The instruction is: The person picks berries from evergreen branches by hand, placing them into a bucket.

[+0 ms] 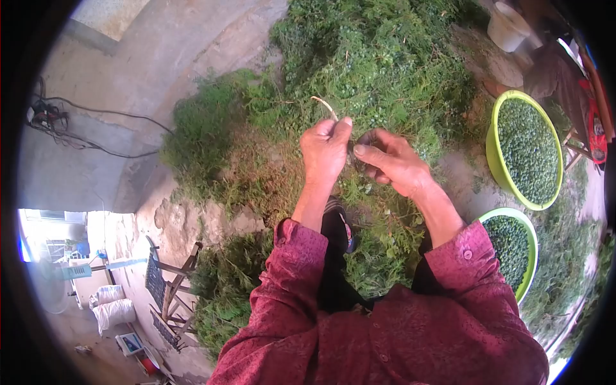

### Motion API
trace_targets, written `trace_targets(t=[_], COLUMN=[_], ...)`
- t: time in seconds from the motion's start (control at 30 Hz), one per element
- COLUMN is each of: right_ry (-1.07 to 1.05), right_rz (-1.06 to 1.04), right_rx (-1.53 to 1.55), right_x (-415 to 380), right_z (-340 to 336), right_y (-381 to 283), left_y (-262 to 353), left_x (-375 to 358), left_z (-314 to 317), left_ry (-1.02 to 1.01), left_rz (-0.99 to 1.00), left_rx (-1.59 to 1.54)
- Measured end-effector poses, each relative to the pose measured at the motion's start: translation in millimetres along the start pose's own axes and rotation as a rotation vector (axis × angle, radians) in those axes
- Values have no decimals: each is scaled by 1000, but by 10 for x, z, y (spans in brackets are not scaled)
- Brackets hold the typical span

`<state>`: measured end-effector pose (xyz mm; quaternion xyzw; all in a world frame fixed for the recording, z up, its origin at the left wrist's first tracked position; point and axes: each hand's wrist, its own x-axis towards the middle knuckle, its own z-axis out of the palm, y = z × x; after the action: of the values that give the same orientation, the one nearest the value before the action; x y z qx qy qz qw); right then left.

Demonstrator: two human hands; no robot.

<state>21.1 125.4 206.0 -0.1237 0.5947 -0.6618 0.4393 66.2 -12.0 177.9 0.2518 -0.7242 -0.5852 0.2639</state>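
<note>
Above the pile of leafy green cuttings, my left hand is closed on a thin twig, whose pale, curved end sticks up past the thumb. My right hand is just to its right, nearly touching it, with the thumb bent in against curled fingers. Whatever lies between those fingers is dark and too small to make out. Beyond both hands rises a large heap of green branches dotted with small pale-green, berry-like bits. More feathery cuttings lie below my hands, around my legs.
Two lime-green tubs full of small green pieces stand at right: a larger tub and a nearer tub. A white bucket is at upper right. Left are dark cables, a wooden chair, white sacks and a fan.
</note>
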Motion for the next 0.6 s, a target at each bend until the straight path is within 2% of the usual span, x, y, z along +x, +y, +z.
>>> trace_targets(t=[0.17,0.23,0.5,0.6], right_ry=[-44,12,-35,-36], right_rz=[99,139,175,184], right_rx=[168,257,285,320], right_x=[64,77,61,25], right_z=[-37,-39,15,44], right_y=[46,59,49,-7], left_y=[90,108,162,165], left_x=[-56,-66,-105,-105], left_z=[5,17,13,2], left_ry=[-40,-26,-79,-69], left_rz=[-19,14,59,-27], left_rx=[50,80,221,161])
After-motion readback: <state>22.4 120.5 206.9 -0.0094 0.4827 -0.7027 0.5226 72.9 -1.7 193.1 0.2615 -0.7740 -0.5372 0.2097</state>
